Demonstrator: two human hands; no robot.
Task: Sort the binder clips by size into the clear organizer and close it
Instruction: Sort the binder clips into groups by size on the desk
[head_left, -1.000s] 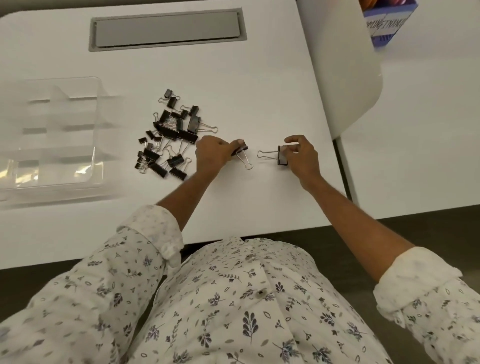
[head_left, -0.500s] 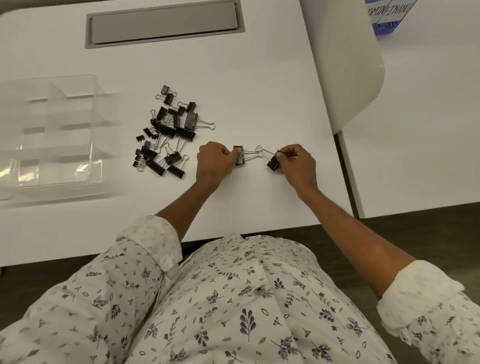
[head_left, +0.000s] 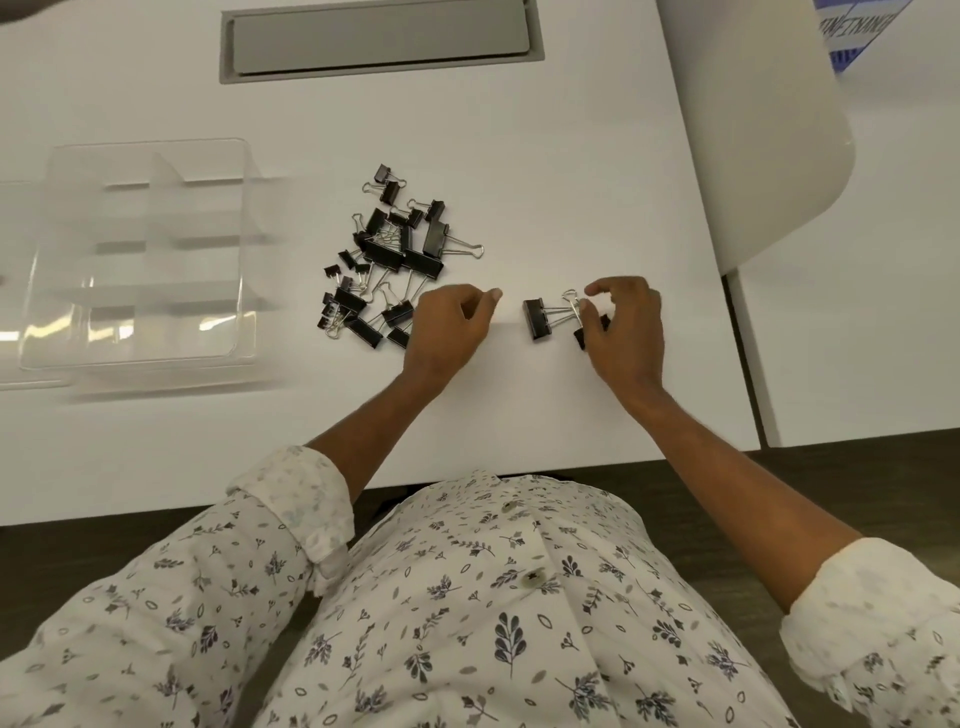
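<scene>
Clips (head_left: 387, 260) lie piled on the table (head_left: 519, 156), right of the organizer (head_left: 140, 254), whose open compartments hold nothing. Right of the pile, the left hand (head_left: 449, 325) curls loosely, empty; the right hand (head_left: 626, 325) pinches one clip (head_left: 582, 335) beside a freed clip (head_left: 535, 319).

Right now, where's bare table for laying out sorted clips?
Free: the strip between the organizer and the clip pile, and the wide patch between the pile and the grey hatch. Crowded: around the left hand, loose clip and right hand.
</scene>
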